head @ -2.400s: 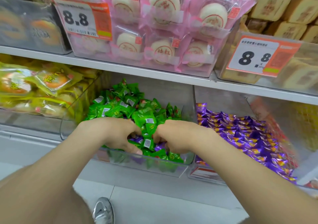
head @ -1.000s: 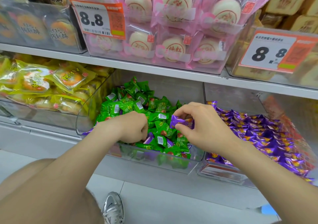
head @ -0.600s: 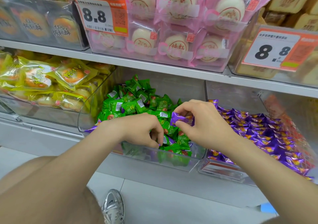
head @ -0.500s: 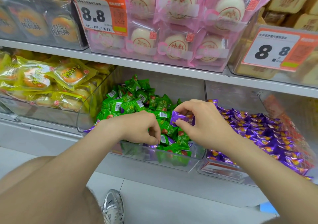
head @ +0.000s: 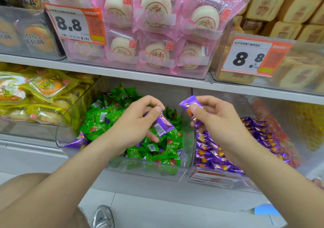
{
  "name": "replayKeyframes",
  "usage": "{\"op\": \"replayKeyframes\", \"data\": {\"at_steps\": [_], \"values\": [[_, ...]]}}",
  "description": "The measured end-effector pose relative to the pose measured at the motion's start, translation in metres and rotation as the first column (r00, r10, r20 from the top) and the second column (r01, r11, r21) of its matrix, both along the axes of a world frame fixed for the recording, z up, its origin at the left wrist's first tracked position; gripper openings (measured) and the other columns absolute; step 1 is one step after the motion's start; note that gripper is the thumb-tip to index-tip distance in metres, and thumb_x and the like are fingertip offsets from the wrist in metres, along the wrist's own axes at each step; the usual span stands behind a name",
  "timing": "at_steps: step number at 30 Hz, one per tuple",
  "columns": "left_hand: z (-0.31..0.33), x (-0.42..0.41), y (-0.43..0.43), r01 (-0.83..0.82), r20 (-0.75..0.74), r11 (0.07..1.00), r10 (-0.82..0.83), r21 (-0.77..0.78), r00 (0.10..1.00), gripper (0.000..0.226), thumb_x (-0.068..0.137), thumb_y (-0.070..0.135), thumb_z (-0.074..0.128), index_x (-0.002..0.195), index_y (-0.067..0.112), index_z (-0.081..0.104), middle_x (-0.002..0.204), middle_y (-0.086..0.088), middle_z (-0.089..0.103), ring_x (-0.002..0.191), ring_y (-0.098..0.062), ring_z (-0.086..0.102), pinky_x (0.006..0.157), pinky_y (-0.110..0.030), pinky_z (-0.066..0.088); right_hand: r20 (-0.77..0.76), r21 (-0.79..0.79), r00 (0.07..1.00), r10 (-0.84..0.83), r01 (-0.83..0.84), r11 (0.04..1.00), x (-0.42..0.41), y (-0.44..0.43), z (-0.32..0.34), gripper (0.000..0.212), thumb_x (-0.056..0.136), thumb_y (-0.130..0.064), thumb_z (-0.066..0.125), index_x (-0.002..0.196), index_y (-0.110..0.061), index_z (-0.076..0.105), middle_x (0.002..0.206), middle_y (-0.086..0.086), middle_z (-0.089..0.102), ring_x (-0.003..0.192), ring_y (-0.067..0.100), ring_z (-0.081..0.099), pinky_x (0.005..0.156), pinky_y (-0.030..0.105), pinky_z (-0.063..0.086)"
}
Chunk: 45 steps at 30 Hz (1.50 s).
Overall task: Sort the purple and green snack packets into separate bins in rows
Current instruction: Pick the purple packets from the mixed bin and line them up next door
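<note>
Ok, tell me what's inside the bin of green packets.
Mostly green packets, plus a few purple packets in the front left corner of the bin. The left hand covers part of the pile; deeper layers are hidden.

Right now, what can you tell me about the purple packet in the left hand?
The purple packet is a small pillow-shaped wrapper, glossy like foil, with a white barcode label facing the camera. It is tilted, its upper end pinched under the thumb of the left hand, its lower end pointing down and right. It is held over the green packets in the clear bin, apparently clear of them.
</note>
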<state>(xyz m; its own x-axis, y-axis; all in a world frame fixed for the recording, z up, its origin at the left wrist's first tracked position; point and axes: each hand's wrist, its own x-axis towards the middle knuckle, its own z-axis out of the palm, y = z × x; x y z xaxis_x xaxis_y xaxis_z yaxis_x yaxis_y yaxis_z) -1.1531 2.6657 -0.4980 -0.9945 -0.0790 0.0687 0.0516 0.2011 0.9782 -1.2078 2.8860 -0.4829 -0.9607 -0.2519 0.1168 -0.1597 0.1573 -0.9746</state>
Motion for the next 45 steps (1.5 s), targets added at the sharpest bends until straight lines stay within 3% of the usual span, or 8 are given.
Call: {"op": "replayKeyframes", "data": {"at_steps": [3, 9, 17, 22, 26, 36, 41, 45], "values": [[-0.006, -0.009, 0.019, -0.064, 0.052, 0.993, 0.059, 0.1, 0.997, 0.013, 0.108, 0.024, 0.056, 0.112, 0.019, 0.067, 0.094, -0.016, 0.067, 0.074, -0.017, 0.067, 0.074, -0.045, 0.063, 0.217, -0.077, 0.959, -0.181, 0.202, 0.976, -0.026, 0.032, -0.007, 0.018, 0.099, -0.024, 0.073, 0.105, -0.007, 0.071, 0.075, 0.002, 0.065, 0.059, 0.015, 0.054, 0.052, 0.029, 0.046], [-0.005, -0.027, 0.052, -0.14, 0.108, 0.951, 0.114, 0.277, 0.988, 0.03, 0.084, 0.018, 0.077, 0.114, 0.017, 0.072, 0.105, -0.014, 0.074, 0.074, -0.019, 0.071, 0.095, -0.05, 0.061, 0.151, 0.166, 0.956, -0.252, 0.227, 0.96, -0.069, 0.067, -0.033, 0.021, 0.096, -0.023, 0.075, 0.117, -0.018, 0.073, 0.107, 0.003, 0.074, 0.074, 0.015, 0.07, 0.081, 0.036, 0.062], [-0.005, -0.045, 0.07, -0.295, 0.211, 0.854, 0.223, 0.428, 0.952, 0.015, 0.098, 0.015, 0.071, 0.112, 0.014, 0.069, 0.104, -0.009, 0.073, 0.093, -0.023, 0.07, 0.074, -0.032, 0.06, -0.117, 0.412, 0.983, -0.14, 0.177, 0.894, -0.099, 0.063, -0.046, 0.02, 0.089, -0.019, 0.084, 0.108, -0.02, 0.079, 0.096, -0.002, 0.079, 0.091, 0.013, 0.074, 0.08, 0.022, 0.059], [-0.004, -0.048, 0.073, -0.312, 0.234, 0.825, 0.224, 0.471, 0.946, 0.01, 0.098, 0.014, 0.07, 0.107, 0.016, 0.069, 0.104, -0.008, 0.075, 0.092, -0.023, 0.072, 0.072, -0.032, 0.059, -0.306, 0.722, 0.95, 0.058, 0.192, 0.664, -0.117, 0.054, -0.048, 0.021, 0.098, -0.017, 0.073, 0.118, -0.019, 0.078, 0.115, 0.002, 0.077, 0.106, 0.021, 0.071, 0.091, 0.024, 0.049], [-0.005, -0.049, 0.071, -0.323, 0.247, 0.81, 0.227, 0.49, 0.942, 0.009, 0.098, 0.012, 0.07, 0.106, 0.014, 0.068, 0.097, -0.007, 0.075, 0.088, -0.022, 0.073, 0.076, -0.034, 0.062, -0.293, 0.768, 0.947, 0.132, 0.151, 0.622, -0.123, 0.041, -0.056, 0.03, 0.1, -0.003, 0.062, 0.125, -0.014, 0.074, 0.127, 0.007, 0.071, 0.115, 0.024, 0.067, 0.096, 0.023, 0.046], [-0.002, -0.05, 0.066, -0.313, 0.251, 0.821, 0.214, 0.478, 0.944, 0.011, 0.095, 0.014, 0.074, 0.106, 0.015, 0.072, 0.112, -0.015, 0.076, 0.09, -0.023, 0.076, 0.073, -0.033, 0.059, -0.39, 0.838, 0.889, 0.242, 0.234, 0.493, -0.121, 0.039, -0.065, 0.031, 0.099, -0.022, 0.067, 0.129, -0.023, 0.073, 0.122, 0.008, 0.053, 0.121, 0.032, 0.049, 0.102, 0.041, 0.048], [0.003, -0.041, 0.064, -0.262, 0.192, 0.792, 0.185, 0.552, 0.964, 0.036, 0.088, 0.014, 0.083, 0.121, 0.01, 0.068, 0.104, -0.011, 0.08, 0.085, -0.021, 0.075, 0.067, -0.03, 0.055, -0.507, 0.59, 0.858, 0.085, 0.273, 0.76, -0.094, 0.036, -0.044, 0.028, 0.091, -0.011, 0.061, 0.116, -0.02, 0.07, 0.109, 0.004, 0.065, 0.098, 0.014, 0.058, 0.086, 0.031, 0.049], [0.005, -0.035, 0.066, -0.22, 0.111, 0.828, 0.19, 0.515, 0.975, 0.044, 0.083, 0.019, 0.087, 0.118, 0.012, 0.061, 0.092, -0.008, 0.079, 0.081, -0.022, 0.074, 0.07, -0.032, 0.055, -0.385, 0.292, 0.903, 0.193, -0.079, 0.953, -0.041, 0.03, -0.011, 0.036, 0.084, -0.005, 0.063, 0.117, -0.019, 0.064, 0.103, -0.001, 0.068, 0.089, 0.017, 0.065, 0.078, 0.035, 0.056]]}}
